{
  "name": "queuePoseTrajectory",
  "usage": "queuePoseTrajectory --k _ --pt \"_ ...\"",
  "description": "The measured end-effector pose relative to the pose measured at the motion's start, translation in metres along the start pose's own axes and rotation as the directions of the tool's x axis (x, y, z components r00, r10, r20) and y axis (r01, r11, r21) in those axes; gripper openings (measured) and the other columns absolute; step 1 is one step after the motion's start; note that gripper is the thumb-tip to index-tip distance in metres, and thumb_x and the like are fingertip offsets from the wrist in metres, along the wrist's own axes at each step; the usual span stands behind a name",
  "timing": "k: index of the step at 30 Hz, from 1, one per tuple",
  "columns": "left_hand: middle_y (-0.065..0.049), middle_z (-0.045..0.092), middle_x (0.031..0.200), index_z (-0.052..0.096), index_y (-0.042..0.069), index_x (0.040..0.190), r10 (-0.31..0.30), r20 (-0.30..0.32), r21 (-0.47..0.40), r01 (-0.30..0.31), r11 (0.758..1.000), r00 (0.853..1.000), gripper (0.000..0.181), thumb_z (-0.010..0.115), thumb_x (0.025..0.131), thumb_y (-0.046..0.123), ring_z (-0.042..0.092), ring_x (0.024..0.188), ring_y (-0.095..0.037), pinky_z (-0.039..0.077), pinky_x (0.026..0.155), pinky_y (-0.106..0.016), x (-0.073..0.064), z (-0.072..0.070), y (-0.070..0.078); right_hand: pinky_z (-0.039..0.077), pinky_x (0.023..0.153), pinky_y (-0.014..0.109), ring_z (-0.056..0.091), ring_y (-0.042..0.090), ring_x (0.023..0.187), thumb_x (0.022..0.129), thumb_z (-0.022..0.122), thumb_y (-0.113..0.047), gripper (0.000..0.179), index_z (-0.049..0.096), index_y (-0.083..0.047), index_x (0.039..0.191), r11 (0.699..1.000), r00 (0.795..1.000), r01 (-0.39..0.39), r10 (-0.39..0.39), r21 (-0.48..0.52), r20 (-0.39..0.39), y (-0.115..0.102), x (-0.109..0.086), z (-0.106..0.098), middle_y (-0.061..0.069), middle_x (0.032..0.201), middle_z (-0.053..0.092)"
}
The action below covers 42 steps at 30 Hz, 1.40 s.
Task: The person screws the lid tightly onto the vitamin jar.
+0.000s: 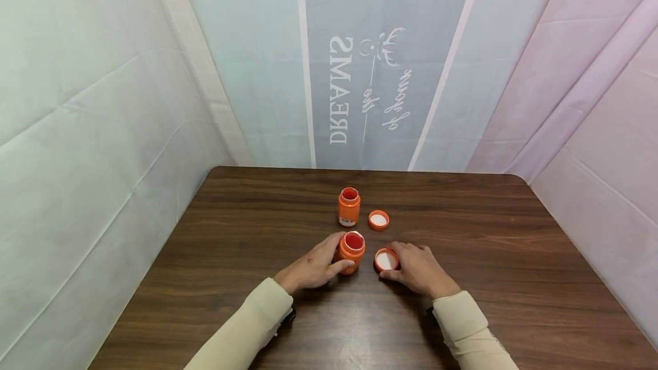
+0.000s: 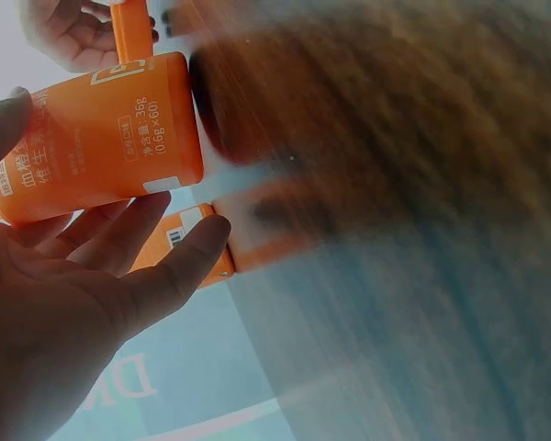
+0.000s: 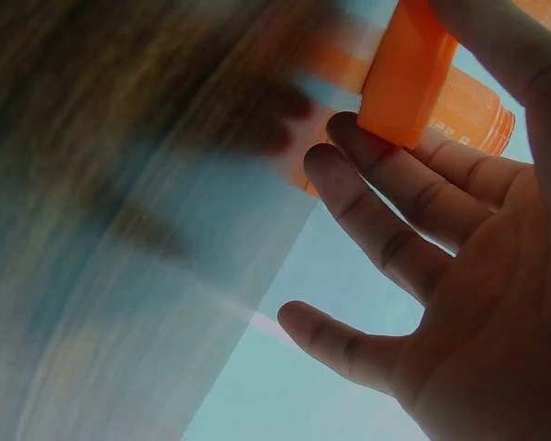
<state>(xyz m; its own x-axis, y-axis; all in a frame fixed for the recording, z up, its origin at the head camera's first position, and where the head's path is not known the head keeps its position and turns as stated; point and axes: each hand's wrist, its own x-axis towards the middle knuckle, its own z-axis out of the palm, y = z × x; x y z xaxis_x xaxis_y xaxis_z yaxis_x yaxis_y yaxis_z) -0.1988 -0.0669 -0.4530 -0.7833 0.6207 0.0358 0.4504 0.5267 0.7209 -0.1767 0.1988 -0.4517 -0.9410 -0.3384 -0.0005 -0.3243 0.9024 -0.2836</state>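
Note:
My left hand [image 1: 315,265] grips an orange bottle [image 1: 348,256] between thumb and fingers. The bottle is upright with its mouth uncovered, and printed text covers its side [image 2: 119,138]. I cannot tell whether its base touches the table. To the right, my right hand [image 1: 420,269] pinches an orange screw cap [image 1: 386,260], white inside facing up. Seen from the right wrist, thumb and fingers hold the cap's side [image 3: 409,78], while the little finger [image 3: 335,344] stands apart. Beyond the hands stand a second uncapped orange bottle [image 1: 349,211] and a second cap [image 1: 378,220], its inside up.
The dark wood-grain table [image 1: 247,216] has a glossy surface that shows reflections. A cloth backdrop [image 1: 267,73] with white lettering hangs behind its far edge. Pale cloth hangs along the left side [image 1: 103,130] and the right side [image 1: 606,187].

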Motion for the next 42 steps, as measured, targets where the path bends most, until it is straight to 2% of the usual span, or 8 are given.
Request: queuePoseTrajectory --k 7,14,24,34,42 --pt "-0.007 0.048 0.138 0.034 0.009 0.150 -0.001 -0.004 0.000 0.001 1.000 1.000 0.061 0.062 0.100 0.032 0.049 0.126 -0.018 0.039 0.107 -0.041 -0.001 0.001 0.003 0.045 0.090 0.056 0.064 0.030 0.104 0.085 0.079 -0.040 0.054 0.061 -0.003 0.120 0.999 0.998 0.027 -0.026 0.018 -0.059 -0.003 -0.002 -0.001 0.013 0.114 0.065" --pt "-0.006 0.048 0.136 0.034 0.011 0.150 -0.014 -0.010 -0.009 0.014 1.000 1.000 0.062 0.063 0.100 0.034 0.050 0.124 -0.018 0.041 0.105 -0.042 -0.002 0.002 0.003 0.045 0.090 0.056 0.063 0.029 0.104 0.086 0.077 -0.040 0.054 0.061 -0.002 0.121 0.997 0.990 0.069 -0.065 0.029 -0.124 -0.006 -0.005 -0.004 0.012 0.113 0.064" --pt "-0.006 0.048 0.135 0.035 0.011 0.150 -0.014 -0.002 -0.002 0.014 1.000 1.000 0.062 0.063 0.100 0.035 0.051 0.122 -0.018 0.042 0.104 -0.041 -0.003 0.002 0.006 0.047 0.084 0.052 0.062 0.021 0.094 0.083 0.079 -0.037 0.052 0.062 -0.003 0.118 0.992 0.971 0.111 -0.096 0.059 -0.221 -0.009 -0.007 -0.007 0.003 0.104 0.063" --pt "-0.005 0.049 0.132 0.039 0.015 0.147 0.048 -0.027 0.034 -0.047 0.998 0.998 0.057 0.064 0.099 0.034 0.052 0.117 -0.016 0.044 0.101 -0.039 -0.003 0.004 0.006 0.046 0.079 0.045 0.058 0.016 0.086 0.081 0.079 -0.035 0.048 0.062 -0.006 0.115 0.987 0.957 0.139 -0.114 0.075 -0.268 -0.012 -0.007 -0.008 -0.003 0.095 0.058" --pt "-0.004 0.049 0.131 0.039 0.015 0.147 0.060 -0.033 0.044 -0.058 0.997 0.998 0.057 0.064 0.099 0.035 0.052 0.116 -0.016 0.045 0.100 -0.039 -0.003 0.005 0.006 0.045 0.079 0.044 0.054 0.013 0.083 0.080 0.079 -0.038 0.049 0.061 -0.007 0.113 0.985 0.945 0.158 -0.133 0.063 -0.300 -0.013 -0.007 -0.009 -0.004 0.093 0.055"
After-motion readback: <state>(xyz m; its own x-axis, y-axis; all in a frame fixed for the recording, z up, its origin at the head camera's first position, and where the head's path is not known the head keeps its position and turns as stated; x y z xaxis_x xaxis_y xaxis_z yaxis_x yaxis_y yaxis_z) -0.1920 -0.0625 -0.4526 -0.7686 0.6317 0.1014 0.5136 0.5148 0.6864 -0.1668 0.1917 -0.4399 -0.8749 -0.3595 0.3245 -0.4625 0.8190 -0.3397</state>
